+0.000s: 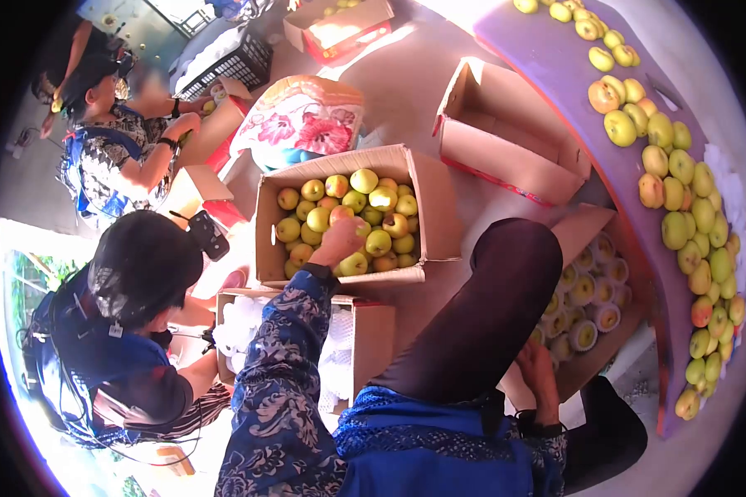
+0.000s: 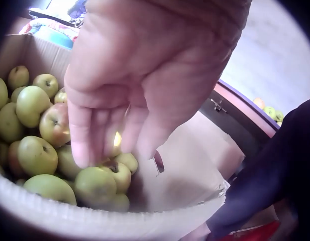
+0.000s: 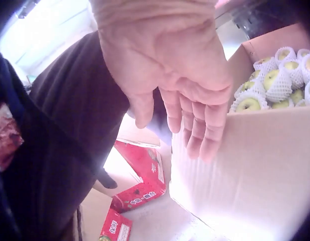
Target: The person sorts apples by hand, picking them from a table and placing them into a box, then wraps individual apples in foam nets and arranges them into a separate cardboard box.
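The left hand [image 1: 340, 242] reaches into a cardboard box [image 1: 436, 207] of loose apples [image 1: 364, 180], its fingers slightly bent; whether they touch an apple, I cannot tell. The right hand [image 1: 539, 377] hangs with fingers extended and close together, beside the carton [image 3: 255, 165] of foam-netted apples [image 3: 277, 84]. White characters and a white label mark the red cartons [image 3: 150, 183] below the right hand, too small to read; only the right wrist view shows this lettering. The head view adds a purple counter [image 1: 547, 50] bearing more apples, beyond the right hand.
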Motion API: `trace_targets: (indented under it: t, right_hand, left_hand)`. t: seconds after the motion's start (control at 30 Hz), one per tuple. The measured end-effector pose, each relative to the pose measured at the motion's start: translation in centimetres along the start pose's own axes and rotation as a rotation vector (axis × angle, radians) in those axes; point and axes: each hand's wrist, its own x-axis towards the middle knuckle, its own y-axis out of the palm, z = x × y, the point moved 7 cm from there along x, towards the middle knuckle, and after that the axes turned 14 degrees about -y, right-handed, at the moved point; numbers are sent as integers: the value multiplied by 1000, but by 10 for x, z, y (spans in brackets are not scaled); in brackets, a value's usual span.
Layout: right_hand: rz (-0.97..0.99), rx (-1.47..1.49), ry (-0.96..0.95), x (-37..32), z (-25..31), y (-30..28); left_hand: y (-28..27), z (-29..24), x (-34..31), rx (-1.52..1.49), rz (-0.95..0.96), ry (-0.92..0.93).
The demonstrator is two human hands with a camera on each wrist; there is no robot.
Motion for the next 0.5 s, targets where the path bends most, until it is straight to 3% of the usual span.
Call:
trace_targets:
  t: [0.03, 0.1, 0.17, 0.27, 0.5]
  right_hand:
    - [-20, 47, -3, -1, -8, -2]
    - [-58, 143, -14, -3, -20, -3]
    - [-73, 126, 2, -4, -24, -7]
    - [-94, 94, 31, -5, -22, -9]
    - [-164, 178, 15, 1, 3, -1]
  left_hand:
    - [-8, 5, 5, 70, -80, -23]
    - [-20, 38, 17, 35, -67, -285]
    - [-34, 66, 22, 17, -87, -382]
    - [-38, 87, 21, -8, -121, -287]
    - [-25, 57, 34, -5, -29, -158]
